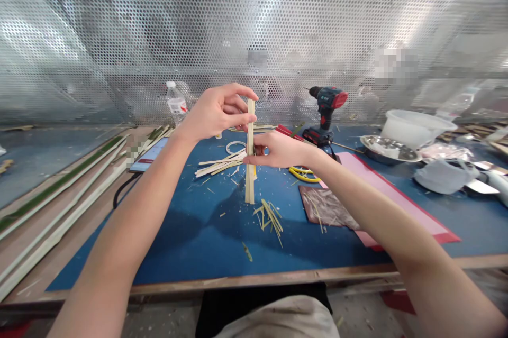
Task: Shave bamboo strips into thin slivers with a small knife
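Strips are standing nearly upright at frame centre; I'm seeing the left hand pinching their top, the right hand gripping mid-length, both nearly closed. Even, untwisting pressure should be serving these 2 grips best.

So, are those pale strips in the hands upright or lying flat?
Upright: the pale strips run vertically, the left hand near their top, the right hand lower down. Whether they touch the blue mat, I cannot tell.
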`<state>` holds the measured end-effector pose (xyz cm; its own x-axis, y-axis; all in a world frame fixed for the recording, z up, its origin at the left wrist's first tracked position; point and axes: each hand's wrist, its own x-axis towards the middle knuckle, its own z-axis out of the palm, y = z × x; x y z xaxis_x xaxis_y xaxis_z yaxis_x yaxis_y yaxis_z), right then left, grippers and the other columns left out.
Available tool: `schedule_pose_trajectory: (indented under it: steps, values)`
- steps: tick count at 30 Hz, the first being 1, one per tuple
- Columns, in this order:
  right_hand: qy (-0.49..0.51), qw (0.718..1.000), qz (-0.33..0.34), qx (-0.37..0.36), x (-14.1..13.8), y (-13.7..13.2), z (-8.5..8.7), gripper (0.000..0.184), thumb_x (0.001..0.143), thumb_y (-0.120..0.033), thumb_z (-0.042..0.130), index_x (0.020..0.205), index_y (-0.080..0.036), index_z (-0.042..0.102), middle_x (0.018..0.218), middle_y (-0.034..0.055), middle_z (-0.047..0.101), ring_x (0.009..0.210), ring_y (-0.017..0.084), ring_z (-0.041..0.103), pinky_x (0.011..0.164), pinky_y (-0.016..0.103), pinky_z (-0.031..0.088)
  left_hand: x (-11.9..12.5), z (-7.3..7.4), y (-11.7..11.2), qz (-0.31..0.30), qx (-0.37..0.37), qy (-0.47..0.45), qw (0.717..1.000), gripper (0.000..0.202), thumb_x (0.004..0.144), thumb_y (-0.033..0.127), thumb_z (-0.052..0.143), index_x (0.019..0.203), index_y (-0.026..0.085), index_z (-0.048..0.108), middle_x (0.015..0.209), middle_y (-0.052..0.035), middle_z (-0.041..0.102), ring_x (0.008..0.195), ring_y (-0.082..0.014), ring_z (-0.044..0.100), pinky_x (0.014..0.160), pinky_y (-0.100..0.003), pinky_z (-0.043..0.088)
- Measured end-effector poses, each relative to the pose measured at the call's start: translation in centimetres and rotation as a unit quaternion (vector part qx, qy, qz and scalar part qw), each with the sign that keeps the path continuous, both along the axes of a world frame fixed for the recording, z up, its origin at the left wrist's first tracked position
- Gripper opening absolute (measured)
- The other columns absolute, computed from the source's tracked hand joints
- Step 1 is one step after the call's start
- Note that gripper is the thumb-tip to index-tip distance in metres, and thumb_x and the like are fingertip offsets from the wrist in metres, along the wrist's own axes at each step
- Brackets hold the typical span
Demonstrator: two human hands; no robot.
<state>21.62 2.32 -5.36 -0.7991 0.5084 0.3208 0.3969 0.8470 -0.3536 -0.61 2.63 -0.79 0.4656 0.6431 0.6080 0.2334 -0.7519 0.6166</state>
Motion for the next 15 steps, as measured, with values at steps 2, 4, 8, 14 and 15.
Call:
schedule_pose_trajectory:
  steps: [2, 4, 8, 14, 15]
  values:
    - [0.002, 1.000, 0.004, -0.010, 0.03, 0.07, -0.04, 0.036, 0.096, -0.052, 0.066, 0.088, -0.017, 0.065, 0.071, -0.0035, 0.058, 0.061, 0.008, 0.044, 0.061, 0.026, 0.032, -0.07, 0.04, -0.03, -0.005, -0.003, -0.004, 1.000, 0.033, 0.087, 0.029, 0.079, 0.119, 0.023, 0.074, 0.086, -0.0020, 0.079, 0.071, -0.0169, 0.078, 0.066, -0.026, 0.066]
    - [0.002, 1.000, 0.004, -0.019, 0.04, 0.15, -0.09, 0.037, 0.096, -0.053, 0.066, 0.090, -0.017, 0.067, 0.073, -0.0031, 0.059, 0.062, 0.008, 0.044, 0.061, 0.026, 0.033, -0.17, 0.11, -0.09, -0.009, -0.005, -0.010, 1.000, 0.030, 0.090, 0.030, 0.076, 0.119, 0.023, 0.076, 0.092, -0.0032, 0.081, 0.074, -0.0168, 0.078, 0.068, -0.026, 0.067]
    - [0.001, 1.000, 0.004, -0.026, -0.03, 0.25, -0.12, 0.037, 0.095, -0.053, 0.067, 0.094, -0.017, 0.070, 0.073, -0.0033, 0.058, 0.064, 0.009, 0.044, 0.061, 0.026, 0.033, -0.26, 0.21, -0.12, -0.009, 0.000, -0.033, 0.999, 0.031, 0.088, 0.030, 0.079, 0.117, 0.019, 0.079, 0.101, -0.0066, 0.082, 0.086, -0.0196, 0.080, 0.069, -0.027, 0.069]
    - [0.003, 0.999, 0.006, -0.036, -0.06, 0.19, -0.09, 0.037, 0.094, -0.053, 0.069, 0.096, -0.016, 0.073, 0.074, -0.0025, 0.061, 0.064, 0.009, 0.045, 0.061, 0.026, 0.034, -0.26, 0.18, 0.12, 0.005, 0.009, -0.042, 0.999, 0.033, 0.085, 0.031, 0.083, 0.116, 0.019, 0.080, 0.097, -0.0066, 0.082, 0.083, -0.0191, 0.079, 0.070, -0.028, 0.068]
    - [0.002, 0.999, 0.005, -0.037, -0.05, 0.17, -0.08, 0.037, 0.094, -0.053, 0.069, 0.096, -0.016, 0.073, 0.074, -0.0025, 0.061, 0.063, 0.009, 0.045, 0.061, 0.026, 0.034, -0.30, 0.18, 0.17, 0.005, 0.011, -0.042, 0.999, 0.032, 0.085, 0.032, 0.083, 0.114, 0.020, 0.080, 0.096, -0.0064, 0.082, 0.082, -0.0184, 0.079, 0.070, -0.028, 0.068]
